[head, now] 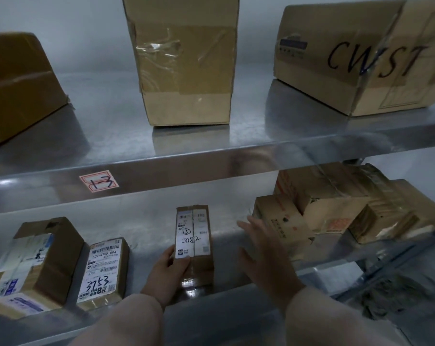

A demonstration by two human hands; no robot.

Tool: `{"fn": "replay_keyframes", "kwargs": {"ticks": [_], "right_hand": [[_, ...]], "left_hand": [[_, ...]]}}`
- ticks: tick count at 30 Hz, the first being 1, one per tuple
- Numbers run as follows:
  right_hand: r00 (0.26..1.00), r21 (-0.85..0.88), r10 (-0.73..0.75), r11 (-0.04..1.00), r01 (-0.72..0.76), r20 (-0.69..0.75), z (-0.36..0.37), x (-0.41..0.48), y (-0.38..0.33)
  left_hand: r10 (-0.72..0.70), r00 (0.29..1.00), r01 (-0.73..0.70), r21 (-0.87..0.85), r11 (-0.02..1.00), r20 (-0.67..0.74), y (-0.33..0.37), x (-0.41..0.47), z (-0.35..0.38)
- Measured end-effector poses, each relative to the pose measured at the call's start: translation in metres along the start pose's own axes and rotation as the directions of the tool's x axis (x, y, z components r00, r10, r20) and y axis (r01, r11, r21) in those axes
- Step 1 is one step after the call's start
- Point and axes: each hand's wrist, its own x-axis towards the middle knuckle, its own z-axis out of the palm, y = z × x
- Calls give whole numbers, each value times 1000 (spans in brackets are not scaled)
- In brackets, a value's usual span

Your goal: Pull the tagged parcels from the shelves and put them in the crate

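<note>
A narrow brown parcel with a white label marked 5082 lies on the lower metal shelf. My left hand grips its near left end, thumb on the label. My right hand hovers open just right of it, fingers spread toward a small carton. Left of them lie a parcel marked 3753 and a larger labelled box. No crate is in view.
The upper shelf, tagged 1-3, carries a dark box, a tall taped box and a box marked CWST. A heap of cartons fills the lower shelf's right side. A grey mop head lies below right.
</note>
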Motion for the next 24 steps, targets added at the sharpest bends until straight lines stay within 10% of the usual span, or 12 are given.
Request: {"fn": "replay_keyframes", "kwargs": {"ticks": [3, 11, 16, 21, 24], "right_hand": [[966, -131, 206, 965, -227, -157, -20, 2, 22], [774, -256, 633, 749, -612, 2, -14, -4, 54], [748, 268, 663, 716, -644, 25, -16, -17, 38], [608, 852, 645, -134, -507, 463, -26, -41, 0], [615, 789, 499, -306, -534, 610, -23, -51, -21]], "left_hand": [[57, 998, -56, 40, 998, -9, 6, -5, 0], [518, 855, -454, 427, 782, -41, 44, -28, -5], [567, 816, -565, 360, 742, 112, 62, -43, 7], [359, 881, -378, 3, 926, 307, 73, -49, 25], [317, 865, -204, -306, 930, 388, 77, -54, 30]]}}
